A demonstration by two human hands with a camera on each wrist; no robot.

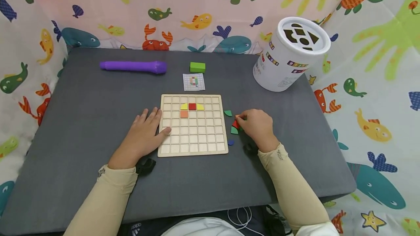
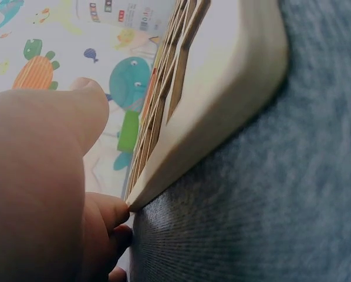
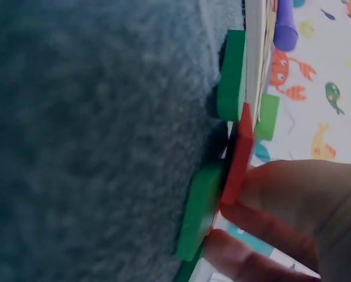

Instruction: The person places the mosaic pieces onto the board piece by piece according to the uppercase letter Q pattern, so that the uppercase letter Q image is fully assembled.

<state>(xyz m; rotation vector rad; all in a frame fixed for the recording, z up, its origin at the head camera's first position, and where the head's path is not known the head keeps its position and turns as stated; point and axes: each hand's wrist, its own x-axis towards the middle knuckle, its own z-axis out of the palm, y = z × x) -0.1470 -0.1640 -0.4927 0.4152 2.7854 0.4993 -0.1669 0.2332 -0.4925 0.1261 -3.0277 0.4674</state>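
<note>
A square wooden grid board (image 1: pixel 193 134) lies on the table, with two yellow pieces, a red square (image 1: pixel 192 106) and an orange square (image 1: pixel 184 113) set in its upper cells. My left hand (image 1: pixel 142 136) rests at the board's left edge, fingers stretched out and thumb over the rim. To the right of the board, my right hand (image 1: pixel 257 125) pinches a red tile (image 3: pixel 239 161), which stands tilted in the right wrist view. Green pieces (image 3: pixel 232 76) lie close around it, and a bit of orange shows by the fingertips. A blue piece (image 1: pixel 230 142) sits lower by the board's edge.
Behind the board lie a small pattern card (image 1: pixel 193 82), a green block (image 1: pixel 197 67) and a purple tube (image 1: pixel 132 66). A white bucket (image 1: pixel 282 66) with a shape-slotted lid stands at the back right. Printed cloth hangs around the grey table (image 1: pixel 98 119).
</note>
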